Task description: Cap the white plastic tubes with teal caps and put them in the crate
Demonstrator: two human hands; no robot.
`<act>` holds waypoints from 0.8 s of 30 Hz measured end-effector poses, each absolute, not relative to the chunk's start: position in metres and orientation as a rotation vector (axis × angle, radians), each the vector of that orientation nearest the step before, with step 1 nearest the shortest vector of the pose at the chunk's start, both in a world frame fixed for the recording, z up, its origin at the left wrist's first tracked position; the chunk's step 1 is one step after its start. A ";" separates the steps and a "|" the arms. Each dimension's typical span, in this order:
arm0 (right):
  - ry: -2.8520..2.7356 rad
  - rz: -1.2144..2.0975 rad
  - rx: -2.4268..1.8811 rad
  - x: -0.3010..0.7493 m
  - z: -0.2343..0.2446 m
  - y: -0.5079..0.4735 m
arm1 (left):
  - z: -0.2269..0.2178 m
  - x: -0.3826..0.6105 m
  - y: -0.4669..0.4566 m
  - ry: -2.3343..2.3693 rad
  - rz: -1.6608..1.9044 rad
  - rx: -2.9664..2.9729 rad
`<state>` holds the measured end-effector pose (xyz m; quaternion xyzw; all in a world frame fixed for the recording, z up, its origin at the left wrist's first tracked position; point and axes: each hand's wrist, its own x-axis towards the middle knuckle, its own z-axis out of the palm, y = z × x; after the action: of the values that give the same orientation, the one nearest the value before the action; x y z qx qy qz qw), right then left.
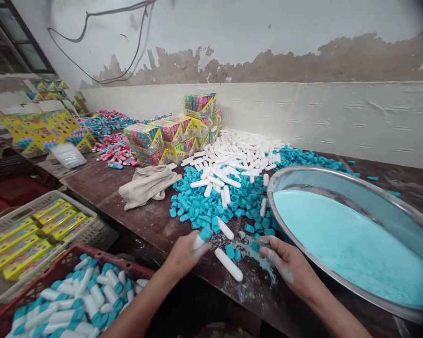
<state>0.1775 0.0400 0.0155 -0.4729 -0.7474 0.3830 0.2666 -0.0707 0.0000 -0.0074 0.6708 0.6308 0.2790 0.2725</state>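
Closed around a white plastic tube (198,241) is my left hand (186,251); a blue cap (206,234) sits on the tube's end. My right hand (285,263), dusted with pale powder, pinches another blue cap (255,246) at its fingertips beside the basin. Between the hands, a loose white tube (229,265) and a couple of blue caps (230,251) lie on the powder-smeared table (155,223). Beyond them spreads a heap of blue caps (204,202), partly covered by a pile of white tubes (239,148).
On the right, a metal basin (338,172) holds pale blue powder (348,239). A red crate (109,256) of capped tubes and a white basket (91,213) of yellow boxes stand at lower left. A cloth (146,185) and wrapped packs (144,138) lie farther back.
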 end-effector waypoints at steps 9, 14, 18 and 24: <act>-2.176 0.843 -1.281 0.160 0.003 0.040 | -0.015 -0.092 0.001 1.863 0.862 1.679; -2.377 0.720 -1.451 0.164 0.001 0.031 | -0.018 -0.078 -0.007 1.761 0.921 1.667; -2.350 0.532 -1.686 0.185 -0.001 0.023 | -0.020 -0.070 -0.008 1.722 0.941 1.662; -2.380 0.238 -1.645 0.173 -0.002 0.047 | -0.031 -0.062 -0.004 1.702 1.053 1.664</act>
<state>0.1732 0.0473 -0.0023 -0.5626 -0.8141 0.0813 0.1191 -0.0624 -0.0042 -0.0308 0.6161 0.6305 0.3899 0.2662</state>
